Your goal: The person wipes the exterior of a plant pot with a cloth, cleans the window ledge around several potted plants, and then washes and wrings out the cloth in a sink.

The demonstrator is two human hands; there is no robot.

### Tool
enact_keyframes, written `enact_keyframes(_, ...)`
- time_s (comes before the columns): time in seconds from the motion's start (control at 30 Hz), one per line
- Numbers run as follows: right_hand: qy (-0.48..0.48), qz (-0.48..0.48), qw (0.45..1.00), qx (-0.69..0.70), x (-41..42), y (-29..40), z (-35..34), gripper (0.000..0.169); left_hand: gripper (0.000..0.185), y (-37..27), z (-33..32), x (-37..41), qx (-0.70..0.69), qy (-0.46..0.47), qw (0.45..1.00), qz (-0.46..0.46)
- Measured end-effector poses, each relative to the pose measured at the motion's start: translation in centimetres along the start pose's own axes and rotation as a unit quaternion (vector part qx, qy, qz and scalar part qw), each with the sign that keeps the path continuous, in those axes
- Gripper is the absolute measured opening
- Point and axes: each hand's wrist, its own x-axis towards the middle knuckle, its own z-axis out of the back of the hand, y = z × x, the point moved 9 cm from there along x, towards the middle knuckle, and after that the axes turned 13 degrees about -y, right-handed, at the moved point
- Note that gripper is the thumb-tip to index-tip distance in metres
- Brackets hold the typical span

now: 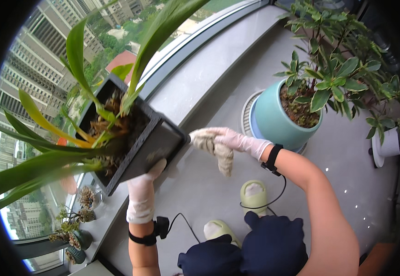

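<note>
A dark square planter point(157, 145) is tilted over the windowsill, its open top facing left. Long green and yellowing strap-like leaves point(79, 58) grow from the bark-like potting mix point(112, 127) inside it. My left hand point(148, 186), in a thin white glove, grips the planter's side from below, with the thumb on the outer wall. Some of its fingers are hidden behind the planter. My right hand point(231, 139), gloved too, holds a crumpled greyish-white cloth point(219, 151) against the planter's base end. Part of the cloth hangs down.
A turquoise pot point(276, 117) with a leafy shrub point(341, 72) stands on the grey floor. Right of it is a small white pot point(389, 145). Several small potted plants point(79, 238) and a clear jar point(89, 197) line the windowsill point(200, 86). Wrist-strap cables point(188, 220) hang near my slippers point(253, 193).
</note>
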Motion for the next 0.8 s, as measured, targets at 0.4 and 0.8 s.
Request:
enact_keyframes(0.4,-0.365,0.233,0.874,0.222,10.9,14.5,16.6,0.030,0.032,3.1,3.4,-1.7,-0.014,-0.050,0.994,0.092)
enact_keyframes(0.8,-0.509,0.100,0.689,-0.506,18.1,15.8,15.1,0.081,0.040,3.3,2.8,-1.3,0.026,-0.117,0.988,0.102)
